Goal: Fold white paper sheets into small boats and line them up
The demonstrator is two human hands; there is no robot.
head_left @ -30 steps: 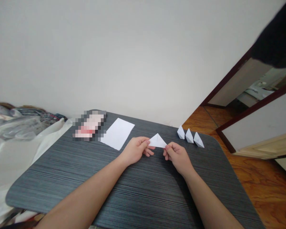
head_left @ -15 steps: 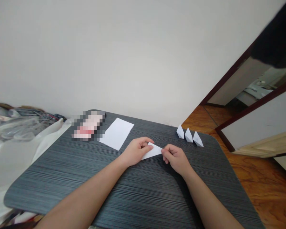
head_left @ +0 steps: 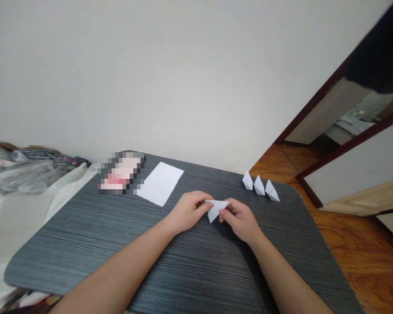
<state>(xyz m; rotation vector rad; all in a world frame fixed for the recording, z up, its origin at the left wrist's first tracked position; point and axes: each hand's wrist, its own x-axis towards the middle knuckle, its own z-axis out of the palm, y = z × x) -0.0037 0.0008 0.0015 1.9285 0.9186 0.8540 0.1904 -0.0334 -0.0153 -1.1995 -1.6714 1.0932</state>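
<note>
A small folded piece of white paper (head_left: 216, 210) is held between both hands above the dark table. It is triangular, with one point facing down toward me. My left hand (head_left: 190, 211) pinches its left side, thumb on the near face. On the right side, my right hand (head_left: 240, 218) grips it with thumb and curled fingers. Beyond my right hand, three folded white paper boats (head_left: 259, 186) stand in a row. Flat sheets of white paper (head_left: 162, 183) lie left of and beyond my left hand.
The dark wood-grain table (head_left: 183, 270) has rounded corners and meets a pale wall (head_left: 183, 87). A blurred-out pinkish item (head_left: 121, 172) lies at its far left. Plastic-covered goods (head_left: 36, 174) are heaped left of the table. Wooden floor (head_left: 373, 257) and a doorway are on the right.
The folded paper has turned so that a point faces down toward me, and its long edge is now at the top. Both hands have drawn slightly closer around it.
</note>
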